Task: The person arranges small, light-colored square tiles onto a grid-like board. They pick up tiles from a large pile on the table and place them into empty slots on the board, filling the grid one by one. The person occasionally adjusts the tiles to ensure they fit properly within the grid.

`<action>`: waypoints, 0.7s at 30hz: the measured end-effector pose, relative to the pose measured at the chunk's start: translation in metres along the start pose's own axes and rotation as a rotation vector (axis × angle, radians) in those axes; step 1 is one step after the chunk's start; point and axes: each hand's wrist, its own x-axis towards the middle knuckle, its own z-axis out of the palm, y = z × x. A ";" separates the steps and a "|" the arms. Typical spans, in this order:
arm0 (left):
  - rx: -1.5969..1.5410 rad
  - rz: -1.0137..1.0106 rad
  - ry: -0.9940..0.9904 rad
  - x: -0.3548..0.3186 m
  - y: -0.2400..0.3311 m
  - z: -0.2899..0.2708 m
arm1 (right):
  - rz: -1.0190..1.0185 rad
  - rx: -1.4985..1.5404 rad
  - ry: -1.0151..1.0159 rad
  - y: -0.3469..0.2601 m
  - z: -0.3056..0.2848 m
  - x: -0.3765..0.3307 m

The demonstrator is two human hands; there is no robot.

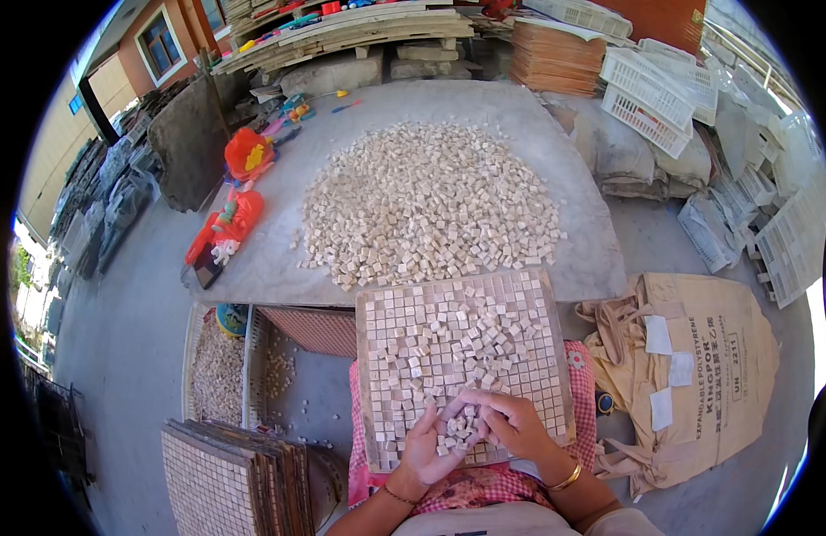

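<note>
- While working outdoors at a pale grey desk (591,259), facing a broad heap of stone cubes (431,205) lying on it, with white crates (649,98) beyond to the right.
- With left hand (428,451) and right hand (517,426) half-curled, cupped together, grasping some loose cubes (459,431) over the near part of a partly filled gridded tray (366,380).
- To the right, on a tan sack (739,357), dark printed lettering in two scripts, beside white paper patches (660,335).
</note>
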 end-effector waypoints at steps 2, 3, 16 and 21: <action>0.035 -0.012 0.041 0.000 0.000 0.007 | -0.107 -0.067 0.035 0.011 0.003 -0.001; 0.094 0.010 0.131 0.000 -0.002 0.013 | -0.139 -0.082 0.058 0.019 0.001 -0.001; 0.221 0.041 0.224 -0.003 -0.003 0.024 | -0.188 -0.431 0.100 0.013 -0.001 0.003; 0.300 0.030 0.239 -0.005 -0.004 0.022 | -0.089 -0.377 0.025 0.019 -0.005 0.004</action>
